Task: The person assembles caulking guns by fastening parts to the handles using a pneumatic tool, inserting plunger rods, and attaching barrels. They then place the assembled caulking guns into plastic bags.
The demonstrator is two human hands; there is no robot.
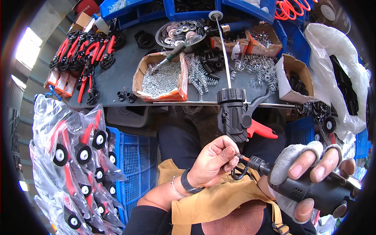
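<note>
My right hand (309, 172), in a grey glove with bare fingertips, is wrapped around a black power screwdriver (313, 196) that points left. At its bit (243, 157), my left hand (219, 158) is closed, thumb and forefinger pinched together. Whatever small piece they hold is hidden by the fingertips. A black hook (239, 174) hangs just beneath the bit. Beyond my hands, at the table's near edge, is a black plastic tool body (233, 117) with a red trigger (261, 130). From it a long thin metal rod (224, 51) reaches away, ending in a round disc.
On the dark table (117, 86) stand a carton of small screws (162, 82) with a ratchet-like tool (166, 58), loose springs (258, 70), a bowl of washers (181, 33) and red-black handles (88, 49). Bagged wheeled parts (74, 156) lie left, beside a blue crate (137, 168).
</note>
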